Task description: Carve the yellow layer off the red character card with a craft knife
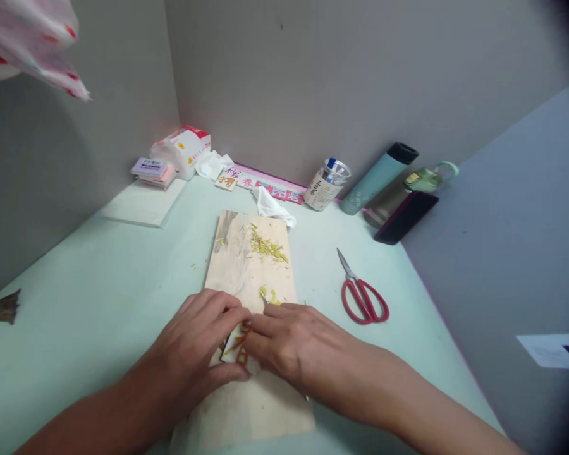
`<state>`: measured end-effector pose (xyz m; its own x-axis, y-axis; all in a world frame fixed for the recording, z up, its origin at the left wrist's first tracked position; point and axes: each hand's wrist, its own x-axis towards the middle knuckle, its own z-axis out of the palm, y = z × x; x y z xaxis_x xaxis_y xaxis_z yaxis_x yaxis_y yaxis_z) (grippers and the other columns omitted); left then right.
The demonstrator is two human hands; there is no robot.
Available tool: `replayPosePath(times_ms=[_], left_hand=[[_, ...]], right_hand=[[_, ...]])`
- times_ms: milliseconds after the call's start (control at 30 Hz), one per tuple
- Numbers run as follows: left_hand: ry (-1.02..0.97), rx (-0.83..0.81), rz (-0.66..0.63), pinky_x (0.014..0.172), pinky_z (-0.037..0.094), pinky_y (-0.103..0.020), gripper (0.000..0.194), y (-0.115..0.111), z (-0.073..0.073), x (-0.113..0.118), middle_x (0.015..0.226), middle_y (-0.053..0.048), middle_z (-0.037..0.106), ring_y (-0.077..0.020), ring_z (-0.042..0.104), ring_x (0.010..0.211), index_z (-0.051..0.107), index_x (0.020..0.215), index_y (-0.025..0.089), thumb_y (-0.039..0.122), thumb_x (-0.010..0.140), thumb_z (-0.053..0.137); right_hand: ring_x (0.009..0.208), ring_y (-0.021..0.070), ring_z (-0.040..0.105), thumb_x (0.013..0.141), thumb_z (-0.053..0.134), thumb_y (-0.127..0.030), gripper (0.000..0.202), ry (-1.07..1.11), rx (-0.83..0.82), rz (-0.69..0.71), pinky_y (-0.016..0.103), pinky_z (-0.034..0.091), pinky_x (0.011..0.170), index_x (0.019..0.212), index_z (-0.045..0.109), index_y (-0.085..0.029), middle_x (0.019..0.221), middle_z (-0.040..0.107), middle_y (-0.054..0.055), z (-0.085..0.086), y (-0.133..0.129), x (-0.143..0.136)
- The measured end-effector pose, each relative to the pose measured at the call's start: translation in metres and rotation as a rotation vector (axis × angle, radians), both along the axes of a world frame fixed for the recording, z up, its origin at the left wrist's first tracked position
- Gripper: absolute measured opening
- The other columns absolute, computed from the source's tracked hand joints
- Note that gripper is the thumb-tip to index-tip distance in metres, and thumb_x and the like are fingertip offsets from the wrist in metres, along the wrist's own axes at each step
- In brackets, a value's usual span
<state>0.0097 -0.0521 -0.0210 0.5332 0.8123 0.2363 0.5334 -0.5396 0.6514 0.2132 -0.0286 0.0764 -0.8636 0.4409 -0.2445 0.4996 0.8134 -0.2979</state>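
My left hand (199, 338) is closed around a small flat block (234, 347) with orange character strokes on its pale face. My right hand (294, 341) grips a slim carving tool (264, 299); its metal tip pokes out past the fingers, while most of the handle is hidden in the palm. Fingers of the right hand rest against the block's right side. Both hands are over a wooden board (232, 272). Yellow-green shavings (268, 246) lie in a heap on its far part, with a few more near the tool tip.
Red-handled scissors (365, 300) lie right of the board. Behind stand a clear jar (326, 186), a blue tumbler (379, 177), a green bottle (424, 180) and a leaning phone (405, 218). Tissues (184, 148), carved blocks (279, 191) and stacked pads (152, 169) line the back left.
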Motion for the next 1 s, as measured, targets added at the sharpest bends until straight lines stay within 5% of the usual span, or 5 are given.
replayPosePath(times_ms=[300, 433, 567, 733, 1000], left_hand=[[-0.015, -0.007, -0.012, 0.088, 0.042, -0.036, 0.056, 0.003, -0.002, -0.003, 0.110, 0.000, 0.061, -0.0247, 0.054, 0.103, 0.056, 0.111, 0.027, 0.021, 0.069, 0.093], [-0.013, -0.005, -0.002, 0.088, 0.042, -0.036, 0.061, 0.003, -0.002, -0.003, 0.110, 0.001, 0.060, -0.0240, 0.054, 0.103, 0.056, 0.113, 0.027, 0.019, 0.066, 0.094], [-0.010, -0.024, -0.003, 0.087, 0.043, -0.036, 0.055, 0.002, -0.002, -0.003, 0.107, 0.000, 0.061, -0.0245, 0.054, 0.102, 0.058, 0.107, 0.025, 0.019, 0.066, 0.095], [-0.060, 0.005, -0.021, 0.087, 0.042, -0.036, 0.058, 0.003, -0.004, -0.003, 0.109, 0.000, 0.061, -0.0246, 0.053, 0.103, 0.056, 0.116, 0.026, 0.030, 0.071, 0.092], [-0.073, 0.023, 0.023, 0.087, 0.040, -0.037, 0.061, -0.002, -0.007, 0.001, 0.109, 0.000, 0.061, -0.0249, 0.053, 0.102, 0.054, 0.112, 0.025, 0.021, 0.066, 0.095]], right_hand=[[0.084, 0.0114, 0.060, 0.100, 0.058, -0.014, 0.014, 0.035, -0.150, 0.016, 0.023, 0.044, 0.075, 0.087, 0.061, -0.017, 0.092, 0.065, -0.001, -0.001, 0.022, 0.002], [0.073, 0.0127, 0.055, 0.099, 0.056, -0.010, 0.016, -0.049, -0.051, 0.011, 0.025, 0.042, 0.065, 0.085, 0.062, -0.015, 0.087, 0.063, 0.001, 0.003, 0.016, 0.000], [0.080, 0.0147, 0.054, 0.098, 0.055, -0.007, 0.015, -0.017, 0.003, 0.029, 0.028, 0.044, 0.074, 0.087, 0.061, -0.015, 0.092, 0.063, 0.003, 0.004, 0.010, -0.001], [0.075, 0.0104, 0.050, 0.086, 0.063, -0.004, 0.016, 0.184, -0.238, -0.071, 0.022, 0.041, 0.068, 0.079, 0.057, -0.018, 0.081, 0.054, -0.003, -0.008, 0.023, 0.010], [0.066, 0.0068, 0.049, 0.069, 0.063, 0.004, 0.022, 0.376, -0.521, -0.294, 0.018, 0.037, 0.059, 0.073, 0.059, -0.017, 0.076, 0.054, -0.006, -0.028, 0.033, 0.023]])
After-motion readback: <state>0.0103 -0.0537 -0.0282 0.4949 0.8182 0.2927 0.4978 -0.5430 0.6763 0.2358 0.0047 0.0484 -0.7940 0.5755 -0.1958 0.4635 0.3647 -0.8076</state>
